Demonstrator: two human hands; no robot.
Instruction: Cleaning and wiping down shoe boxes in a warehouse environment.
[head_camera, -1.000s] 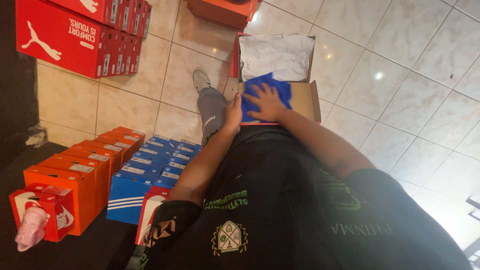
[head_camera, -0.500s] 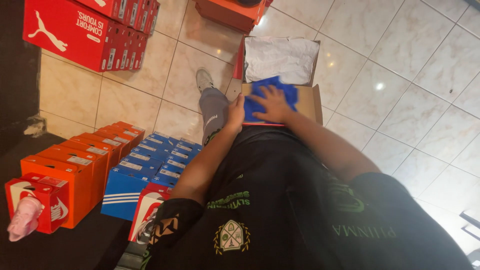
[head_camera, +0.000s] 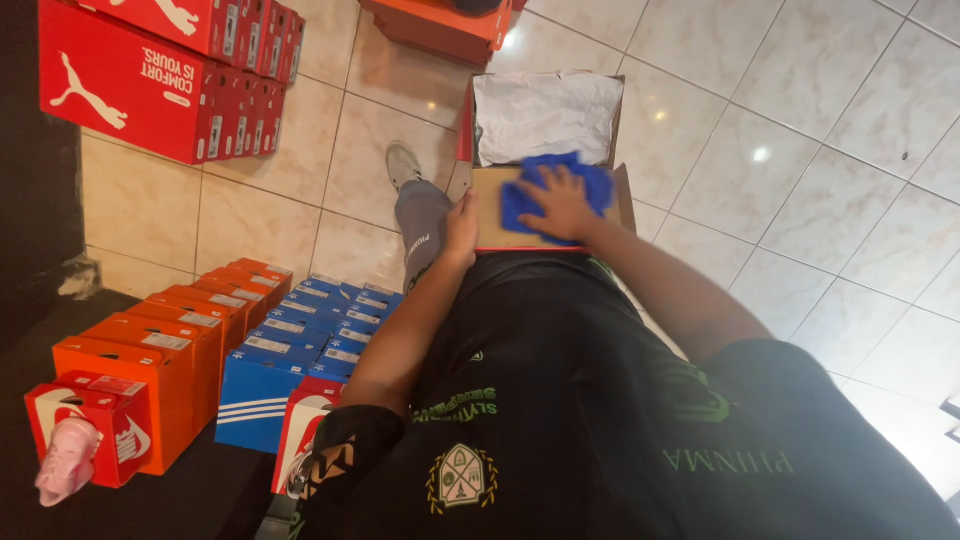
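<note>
Right hand (head_camera: 558, 203): palm down, fingers spread flat, pressing a blue cloth (head_camera: 556, 187) against the brown inner face of a cardboard lid (head_camera: 490, 215). It pins the cloth rather than clenching it.

Left hand (head_camera: 462, 223): at the lid's left edge, thumb side up, fingers wrapped along that edge, steadying it.

Cardboard lid: rests on the person's lap, its far edge meeting an open shoebox (head_camera: 545, 115) that stands on the tiled floor (head_camera: 800, 200). The cloth covers the lid's far right corner.

Open shoebox: filled with crumpled white tissue paper (head_camera: 545, 112); red outer wall visible on its left side.

Person: dark jersey with green lettering, grey trouser leg, one grey shoe (head_camera: 402, 165) planted on the tiles just left of the lid.

Surroundings: stacked red boxes (head_camera: 150, 70) at the floor's far left corner; an orange box (head_camera: 440, 25) at the far edge; rows of orange boxes (head_camera: 170, 350) and blue boxes (head_camera: 300, 340) at the near left; a red box holding a pink item (head_camera: 65, 460) at the near left corner.
</note>
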